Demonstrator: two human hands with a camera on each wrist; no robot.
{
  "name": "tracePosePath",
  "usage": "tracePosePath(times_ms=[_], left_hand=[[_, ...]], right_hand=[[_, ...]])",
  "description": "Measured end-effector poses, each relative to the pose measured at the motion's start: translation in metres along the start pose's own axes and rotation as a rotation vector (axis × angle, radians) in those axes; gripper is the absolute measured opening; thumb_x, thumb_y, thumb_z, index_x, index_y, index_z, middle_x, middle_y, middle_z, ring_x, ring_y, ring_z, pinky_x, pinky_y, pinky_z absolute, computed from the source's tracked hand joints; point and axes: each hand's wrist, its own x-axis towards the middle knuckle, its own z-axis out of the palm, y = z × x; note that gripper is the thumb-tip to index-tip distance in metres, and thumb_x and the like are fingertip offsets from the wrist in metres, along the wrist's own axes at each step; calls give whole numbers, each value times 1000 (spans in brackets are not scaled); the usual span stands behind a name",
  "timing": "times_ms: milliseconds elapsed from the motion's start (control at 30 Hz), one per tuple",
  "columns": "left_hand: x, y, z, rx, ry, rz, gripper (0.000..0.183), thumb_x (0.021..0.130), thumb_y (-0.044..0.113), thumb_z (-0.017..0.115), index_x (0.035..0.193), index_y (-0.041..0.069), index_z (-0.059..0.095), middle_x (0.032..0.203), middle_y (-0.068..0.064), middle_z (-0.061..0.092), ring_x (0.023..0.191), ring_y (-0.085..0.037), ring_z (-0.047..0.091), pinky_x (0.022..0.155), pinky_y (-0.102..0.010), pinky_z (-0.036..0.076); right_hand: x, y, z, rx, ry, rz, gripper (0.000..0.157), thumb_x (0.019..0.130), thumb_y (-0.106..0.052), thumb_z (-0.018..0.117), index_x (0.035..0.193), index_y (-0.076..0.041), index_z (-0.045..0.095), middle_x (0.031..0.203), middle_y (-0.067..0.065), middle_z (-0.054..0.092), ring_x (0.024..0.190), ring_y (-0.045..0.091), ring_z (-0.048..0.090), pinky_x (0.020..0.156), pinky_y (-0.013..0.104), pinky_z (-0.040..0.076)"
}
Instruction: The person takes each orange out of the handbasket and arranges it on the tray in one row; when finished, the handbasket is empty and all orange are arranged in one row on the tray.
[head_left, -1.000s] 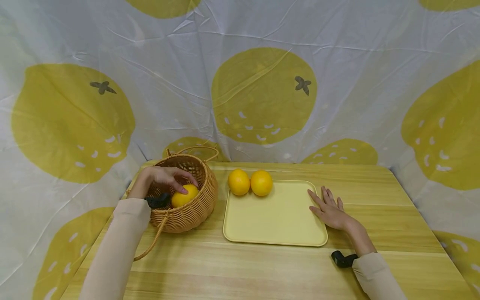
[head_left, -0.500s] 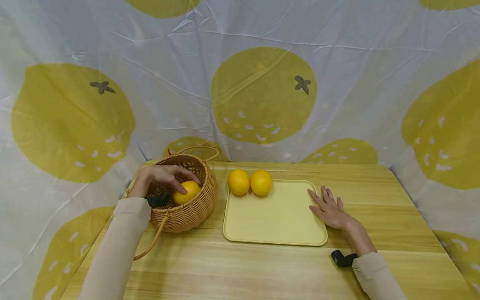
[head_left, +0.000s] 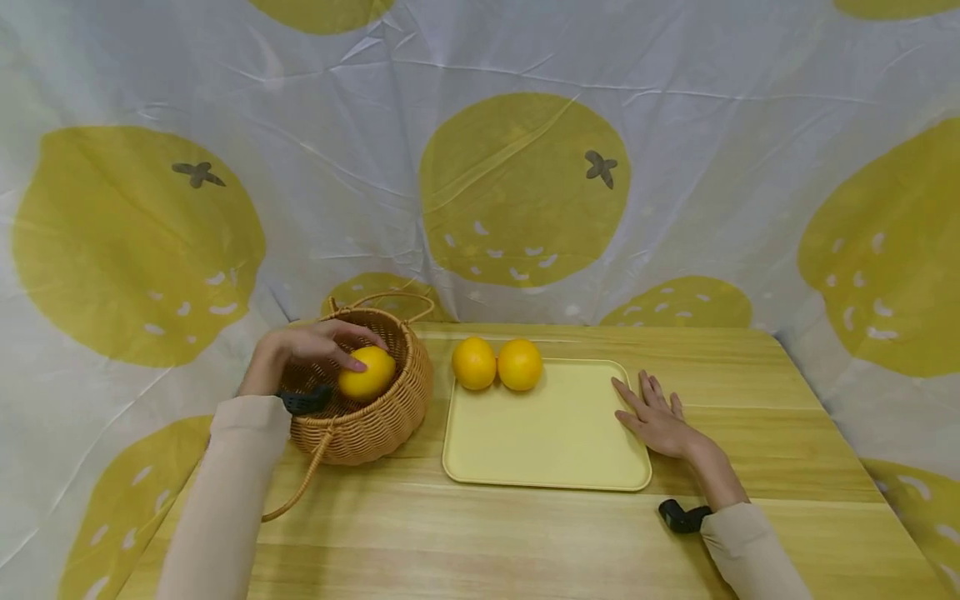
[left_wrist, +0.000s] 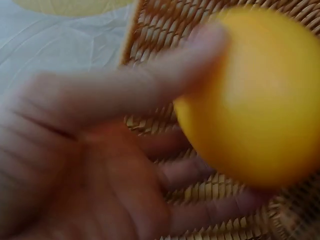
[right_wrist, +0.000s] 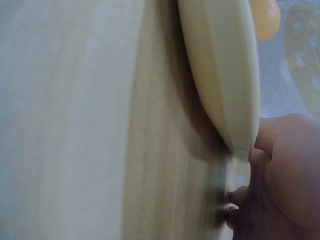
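Note:
My left hand [head_left: 318,343] reaches into the wicker basket [head_left: 397,408] and holds an orange [head_left: 367,375] between thumb and fingers. In the left wrist view the thumb presses one side of the orange [left_wrist: 260,100] while the fingers curve beneath it, blurred. Two more oranges, a left one [head_left: 474,363] and a right one [head_left: 520,364], sit side by side at the far left corner of the pale yellow tray [head_left: 547,442]. At the tray's right edge my right hand [head_left: 660,423] rests with spread, straight fingers, the thumb and forefinger at the rim.
The basket stands left of the tray on a wooden table [head_left: 525,533], one handle [head_left: 300,487] lying toward the front and the other [head_left: 393,296] at the back. A white curtain [head_left: 360,167] printed with lemons hangs behind and along the sides.
My left hand has raised the orange a little within the basket, after shifting its hold on it. The right hand, the tray and the two oranges there stay put.

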Motion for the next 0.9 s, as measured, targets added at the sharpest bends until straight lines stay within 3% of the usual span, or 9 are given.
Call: tracePosePath(times_ms=[167, 233, 400, 567, 700, 900], left_hand=[[-17, 16, -8, -122, 52, -24, 57, 101, 22, 67, 152, 7, 47, 156, -24, 41, 125, -33, 58, 95, -50, 58], [-25, 21, -11, -124, 89, -21, 57, 102, 23, 66, 153, 9, 46, 153, -25, 43, 117, -27, 62, 92, -53, 59], [-46, 31, -10, -112, 225, 52, 57, 103, 22, 64, 156, 11, 44, 154, -23, 45, 111, -22, 67, 90, -47, 61], [-60, 49, 0, -174, 422, 166, 54, 104, 16, 63, 155, 14, 46, 147, -6, 54, 110, -16, 69, 85, -38, 61], [-61, 73, 12, -199, 562, 227, 53, 104, 18, 63, 155, 19, 48, 142, 2, 58, 111, -10, 68, 84, -33, 61], [-44, 124, 40, -142, 631, 209, 54, 102, 26, 67, 153, 18, 51, 140, -15, 59, 115, -22, 65, 84, -32, 58]], right_hand=[[0, -1, 0, -1, -3, -2, 65, 113, -36, 38, 167, -8, 12, 166, 34, -21, 153, 54, -22, 113, 75, -24], [-1, -2, 0, 3, -1, -2, 65, 114, -35, 39, 167, -8, 12, 166, 34, -21, 153, 54, -23, 112, 75, -25], [-1, -3, 0, 5, -1, -5, 65, 114, -34, 39, 167, -8, 12, 166, 34, -21, 153, 54, -23, 112, 75, -25], [-1, -3, 0, 3, -1, -5, 65, 114, -35, 38, 167, -8, 12, 166, 34, -21, 153, 54, -23, 113, 74, -25], [-1, -3, 0, 4, 0, -1, 65, 113, -36, 39, 167, -9, 13, 166, 33, -21, 153, 54, -23, 113, 75, -25], [-2, -4, -1, 1, -1, -3, 66, 113, -36, 39, 167, -8, 13, 166, 34, -22, 153, 54, -23, 112, 75, -24]])
